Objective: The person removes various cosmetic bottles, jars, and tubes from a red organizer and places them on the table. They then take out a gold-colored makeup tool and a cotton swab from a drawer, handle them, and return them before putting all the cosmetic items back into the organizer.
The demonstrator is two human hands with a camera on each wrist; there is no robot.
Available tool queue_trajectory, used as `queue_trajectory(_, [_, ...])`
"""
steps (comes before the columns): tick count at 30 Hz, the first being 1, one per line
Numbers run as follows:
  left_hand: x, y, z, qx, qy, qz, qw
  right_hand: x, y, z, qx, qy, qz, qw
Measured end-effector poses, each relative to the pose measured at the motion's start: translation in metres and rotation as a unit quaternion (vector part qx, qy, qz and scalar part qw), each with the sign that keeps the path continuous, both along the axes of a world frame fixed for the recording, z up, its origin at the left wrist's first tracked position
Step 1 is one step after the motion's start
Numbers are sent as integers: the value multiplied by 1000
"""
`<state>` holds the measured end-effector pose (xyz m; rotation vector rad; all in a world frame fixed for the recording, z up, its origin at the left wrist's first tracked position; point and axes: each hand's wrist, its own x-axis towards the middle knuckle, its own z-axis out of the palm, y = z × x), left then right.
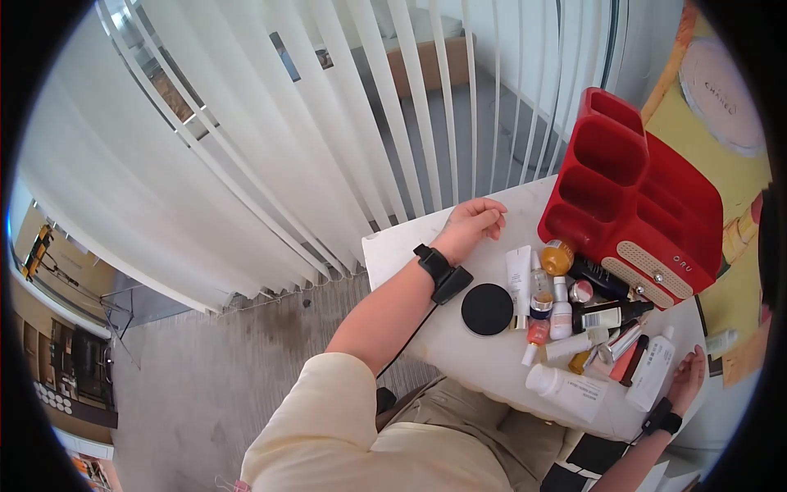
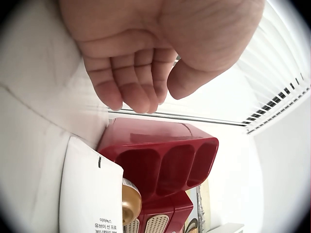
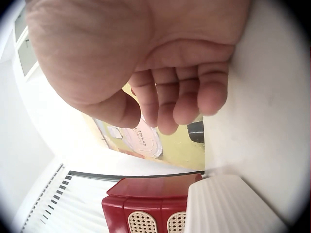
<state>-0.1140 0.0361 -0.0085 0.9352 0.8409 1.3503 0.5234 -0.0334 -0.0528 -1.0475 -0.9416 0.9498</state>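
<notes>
At the worktop [image 1: 392,256], we find the left hand [image 1: 470,229] released near a white tube [image 1: 518,277], the right hand [image 1: 687,380] released just beside a white bottle [image 1: 652,374].

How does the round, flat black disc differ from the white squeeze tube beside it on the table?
Colour: the round black disc is dark, while the white squeeze tube is pale.
Shape: the disc is circular; the tube is long and narrow.
Marking: the disc's top looks plain, whereas the tube carries printed text.
Both lie on the white tabletop.
</notes>
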Motion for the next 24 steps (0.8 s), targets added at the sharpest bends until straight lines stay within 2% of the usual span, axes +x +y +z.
queue_trajectory(8, [-3, 2, -4, -4, -56, 1, 998, -8, -2, 6, -10, 5, -20, 1000])
queue_trajectory(18, [-3, 1, -2, 5, -25, 2, 1000, -12, -4, 10, 3, 3, -1, 1000])
queue_trajectory(24, [-7, 1, -3, -2, -73, -13, 997, -19, -8, 14, -5, -2, -18, 1000])
